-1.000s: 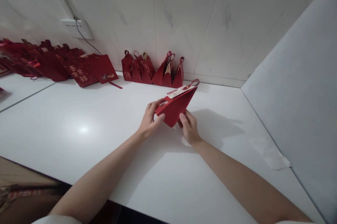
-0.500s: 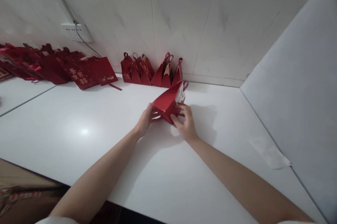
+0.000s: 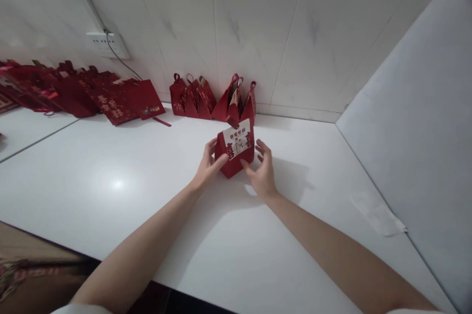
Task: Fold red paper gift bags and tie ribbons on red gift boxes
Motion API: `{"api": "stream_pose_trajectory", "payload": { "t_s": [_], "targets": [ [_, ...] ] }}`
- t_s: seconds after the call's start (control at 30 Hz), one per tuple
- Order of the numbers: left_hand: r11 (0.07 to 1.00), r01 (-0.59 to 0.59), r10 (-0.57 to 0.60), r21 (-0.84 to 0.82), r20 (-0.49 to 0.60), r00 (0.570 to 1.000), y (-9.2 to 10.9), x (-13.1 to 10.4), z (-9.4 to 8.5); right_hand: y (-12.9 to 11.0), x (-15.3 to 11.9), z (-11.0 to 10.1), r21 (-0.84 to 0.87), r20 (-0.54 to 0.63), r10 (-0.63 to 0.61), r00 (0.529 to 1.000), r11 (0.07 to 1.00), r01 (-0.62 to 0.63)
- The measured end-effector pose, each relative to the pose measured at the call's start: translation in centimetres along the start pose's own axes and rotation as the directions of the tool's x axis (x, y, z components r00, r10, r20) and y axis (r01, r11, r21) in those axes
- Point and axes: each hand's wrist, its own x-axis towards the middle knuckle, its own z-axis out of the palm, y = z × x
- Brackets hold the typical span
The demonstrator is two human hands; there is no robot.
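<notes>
A small red gift box (image 3: 238,149) stands on the white table (image 3: 147,235) in front of me, slightly turned. Its front carries a white panel with red lettering and drawn figures, and a red loop tops it. My left hand (image 3: 208,164) holds the box's left side, thumb on the front and fingers around the edge. At the right side, my right hand (image 3: 261,169) has its fingers spread apart from the box, while its thumb tip reaches the lower front.
Several red gift boxes (image 3: 204,100) stand in a row against the tiled wall. Flattened red boxes (image 3: 114,100) lie piled at the left, below a wall socket (image 3: 107,44). A white panel (image 3: 424,122) borders the table on the right, with a whitish strip (image 3: 379,215) beside it.
The gift box has been turned, so its white printed panel now faces me instead of the plain red slope. My right fingers have come off it; my left thumb moved onto its front.
</notes>
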Motion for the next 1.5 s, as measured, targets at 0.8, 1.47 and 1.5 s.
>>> {"api": "stream_pose_trajectory", "payload": {
  "t_s": [0.8, 1.47, 1.5],
  "targets": [
    [0.977, 0.179, -0.192, -0.117, -0.113, 0.975, -0.7, 0.8, -0.8, -0.9, -0.3, 0.1, 0.334, 0.350, 0.169, 0.922, 0.897, -0.291],
    [0.975, 0.171, -0.188, -0.141, -0.115, 0.975, -1.0, 0.7, -0.6, -0.6, -0.2, -0.1, 0.308, 0.341, 0.191, 0.920, 0.902, -0.302],
    [0.973, 0.173, -0.191, -0.150, -0.113, 0.975, -0.9, 0.7, -0.5, -0.6, -0.2, -0.1, 0.309, 0.343, 0.194, 0.919, 0.900, -0.306]
  ]
}}
